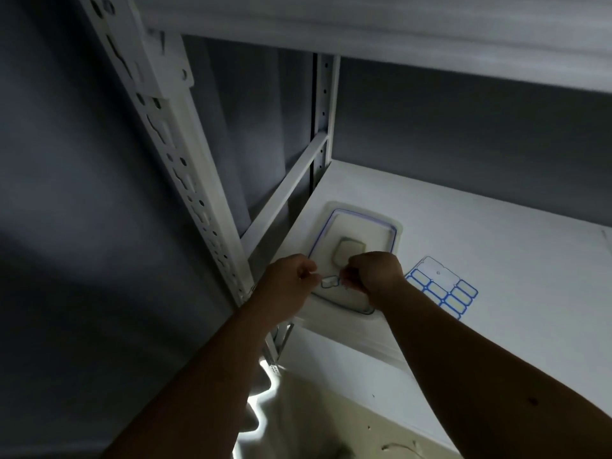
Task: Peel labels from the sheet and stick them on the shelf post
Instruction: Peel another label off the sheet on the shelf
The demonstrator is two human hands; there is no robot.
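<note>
Head view, both hands (334,279) pinching label (330,282)

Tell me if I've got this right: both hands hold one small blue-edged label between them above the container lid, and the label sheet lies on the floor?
Not quite. In the head view the label sheet lies on the white shelf, right of the container lid, not on the floor. The rest holds: the left hand and right hand pinch one label above the lid.

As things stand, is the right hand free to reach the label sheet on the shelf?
Probably not yet: the right hand and left hand both pinch a small blue-bordered label. The blue-bordered label sheet lies uncovered beside it.
</note>
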